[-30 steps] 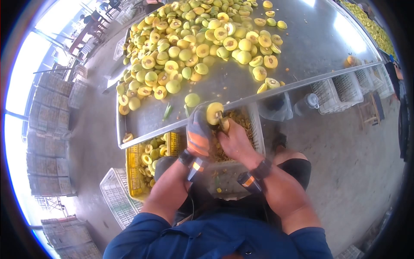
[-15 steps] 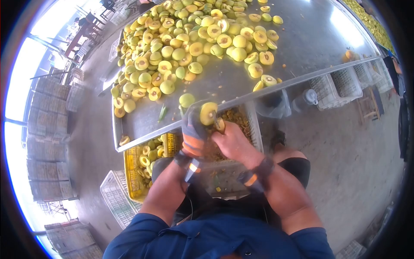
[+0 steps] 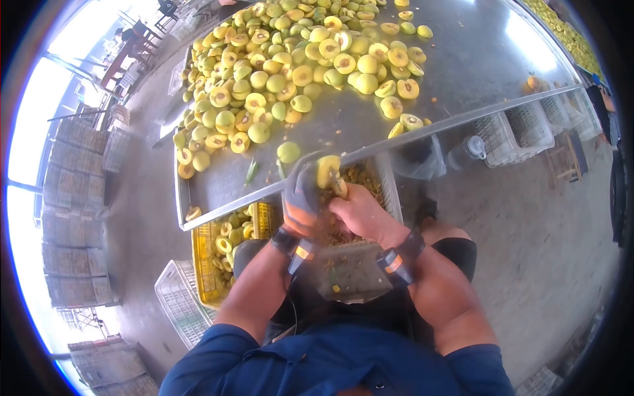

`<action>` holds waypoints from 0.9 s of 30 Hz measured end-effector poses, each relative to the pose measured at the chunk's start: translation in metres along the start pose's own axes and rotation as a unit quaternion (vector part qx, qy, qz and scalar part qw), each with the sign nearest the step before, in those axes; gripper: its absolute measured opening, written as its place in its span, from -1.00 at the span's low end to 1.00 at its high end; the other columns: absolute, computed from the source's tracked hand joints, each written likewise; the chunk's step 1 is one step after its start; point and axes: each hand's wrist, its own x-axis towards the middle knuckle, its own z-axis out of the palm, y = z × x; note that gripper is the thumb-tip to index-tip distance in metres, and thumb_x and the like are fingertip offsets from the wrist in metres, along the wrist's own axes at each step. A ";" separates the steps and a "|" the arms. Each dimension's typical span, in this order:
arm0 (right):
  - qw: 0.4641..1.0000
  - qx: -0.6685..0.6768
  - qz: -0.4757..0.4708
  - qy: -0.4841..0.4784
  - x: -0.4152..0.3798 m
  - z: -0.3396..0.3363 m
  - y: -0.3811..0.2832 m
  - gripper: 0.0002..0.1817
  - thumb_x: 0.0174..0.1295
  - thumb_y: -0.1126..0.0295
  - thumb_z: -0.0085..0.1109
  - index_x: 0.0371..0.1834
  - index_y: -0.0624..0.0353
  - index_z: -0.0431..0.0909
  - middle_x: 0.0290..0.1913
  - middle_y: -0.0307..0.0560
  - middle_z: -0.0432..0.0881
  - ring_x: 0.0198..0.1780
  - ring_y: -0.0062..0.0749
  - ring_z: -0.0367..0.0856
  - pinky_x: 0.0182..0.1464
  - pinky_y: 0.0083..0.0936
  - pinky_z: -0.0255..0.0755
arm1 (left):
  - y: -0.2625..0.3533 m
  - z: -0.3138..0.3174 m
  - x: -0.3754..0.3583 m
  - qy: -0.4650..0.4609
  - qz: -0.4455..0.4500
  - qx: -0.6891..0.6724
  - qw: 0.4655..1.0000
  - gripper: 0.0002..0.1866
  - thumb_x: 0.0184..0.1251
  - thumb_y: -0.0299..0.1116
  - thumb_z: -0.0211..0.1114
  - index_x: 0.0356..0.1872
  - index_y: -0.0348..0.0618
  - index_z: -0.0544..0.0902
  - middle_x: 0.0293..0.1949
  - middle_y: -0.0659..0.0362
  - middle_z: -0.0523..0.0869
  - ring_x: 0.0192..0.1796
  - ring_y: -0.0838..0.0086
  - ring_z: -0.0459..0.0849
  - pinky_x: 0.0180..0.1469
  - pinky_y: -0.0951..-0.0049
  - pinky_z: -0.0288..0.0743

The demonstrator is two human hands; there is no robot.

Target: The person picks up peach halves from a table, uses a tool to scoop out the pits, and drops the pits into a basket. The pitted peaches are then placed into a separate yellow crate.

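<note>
In front of me, just past the table's near edge, my left hand [image 3: 302,201] wears a grey and orange glove. Its fingers are closed round a yellow-green peach half [image 3: 327,170], cut face toward the right. My bare right hand [image 3: 364,214] grips a short pitting tool [image 3: 339,188] with a yellowish handle, held against the fruit; its working end is hidden. Below both hands stands a pale crate [image 3: 391,191] with brown pits and scraps in it. A single peach half [image 3: 288,152] lies on the metal table [image 3: 462,72] near the left hand.
A large heap of peach halves [image 3: 277,72] covers the table's left and middle. Under its edge, left of my legs, a yellow crate [image 3: 206,280] holds more halves, with a white crate [image 3: 177,297] beside it. White baskets [image 3: 528,132] stand at right; stacked crates [image 3: 76,218] at far left.
The peach half has turned in my left hand, so its cut face shows less. Both hands have shifted slightly to the right, and the right hand still holds the tool against the fruit.
</note>
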 end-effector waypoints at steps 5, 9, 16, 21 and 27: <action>0.925 -0.285 -0.220 0.122 0.014 0.007 0.037 -0.74 0.34 0.34 0.14 -0.19 0.39 0.63 -0.40 0.21 0.71 -0.47 -0.07 0.69 -0.32 -0.16 0.54 | -0.003 0.004 0.001 0.009 -0.098 0.028 0.995 -0.65 0.36 -0.55 0.26 0.14 -0.27 0.72 0.00 -0.06 0.81 0.00 0.05 0.82 0.08 0.20 0.69; 0.993 -0.075 0.080 -0.039 -0.004 0.010 -0.003 -0.76 0.37 0.35 0.13 -0.28 0.35 0.65 -0.54 -0.06 0.62 -0.62 -0.37 0.56 -0.55 -0.36 0.35 | -0.011 0.000 0.002 -0.038 -0.135 0.029 0.990 -0.69 0.33 -0.60 0.25 0.07 -0.26 0.72 -0.04 -0.01 0.78 -0.09 0.16 0.80 -0.02 0.25 0.70; 0.989 -0.136 -0.053 0.000 -0.001 0.018 0.008 -0.75 0.37 0.35 0.14 -0.37 0.32 0.64 -0.63 -0.12 0.56 -0.65 -0.41 0.52 -0.57 -0.39 0.33 | -0.008 0.011 -0.001 0.032 -0.200 -0.169 0.965 -0.81 0.42 -0.53 0.22 -0.09 -0.27 0.77 -0.21 0.04 0.79 -0.24 0.23 0.82 -0.15 0.35 0.69; 0.987 -0.022 0.140 -0.072 -0.010 0.011 -0.002 -0.73 0.45 0.34 0.15 -0.37 0.30 0.59 -0.57 -0.09 0.58 -0.60 -0.38 0.54 -0.50 -0.33 0.40 | -0.018 0.004 0.001 -0.025 0.021 -0.015 0.999 -0.84 0.45 -0.51 0.21 -0.14 -0.29 0.75 -0.22 0.06 0.78 -0.24 0.25 0.83 -0.16 0.38 0.68; 0.971 0.059 0.169 -0.158 -0.015 0.009 -0.009 -0.75 0.57 0.36 0.09 -0.36 0.11 0.45 -0.58 -0.33 0.37 -0.67 -0.56 0.36 -0.62 -0.43 0.29 | -0.003 -0.014 0.017 -0.095 0.002 -0.151 0.984 -0.85 0.27 -0.48 0.38 -0.16 -0.22 0.71 -0.26 0.06 0.78 -0.23 0.16 0.81 -0.16 0.28 0.68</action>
